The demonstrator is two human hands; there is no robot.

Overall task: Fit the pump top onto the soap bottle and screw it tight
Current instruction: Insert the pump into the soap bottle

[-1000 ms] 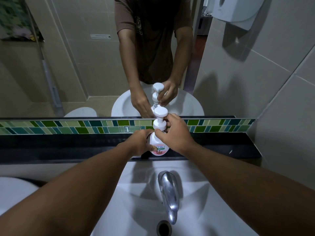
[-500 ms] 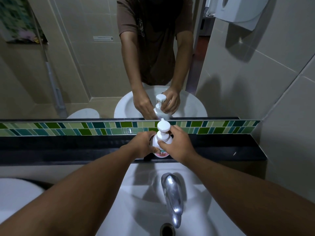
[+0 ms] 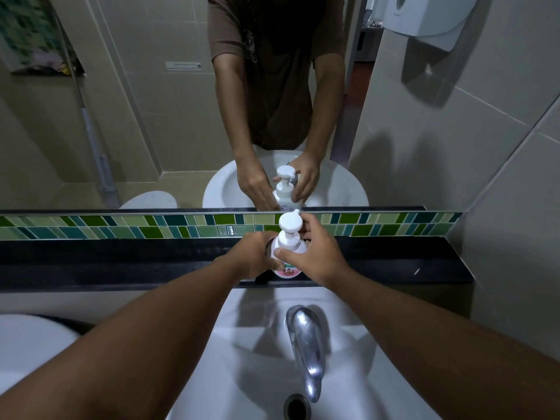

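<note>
A small white soap bottle (image 3: 287, 270) with a pink and green label stands upright on the black shelf (image 3: 121, 262) behind the sink. The white pump top (image 3: 289, 225) sits on its neck, spout pointing away toward the mirror. My left hand (image 3: 253, 256) wraps the bottle's left side. My right hand (image 3: 315, 253) grips the pump's collar, thumb in front and fingers behind the neck. Most of the bottle's body is hidden by both hands.
A white sink (image 3: 266, 353) with a chrome tap (image 3: 306, 344) and drain (image 3: 295, 407) lies below the shelf. A mirror (image 3: 151, 116) over a green tile strip (image 3: 121, 227) reflects the hands and bottle. A white dispenser (image 3: 424, 16) hangs on the right wall.
The pump top has come down from above the bottle onto its neck. My right hand has shifted its grip lower to the collar; the left hand stays on the bottle.
</note>
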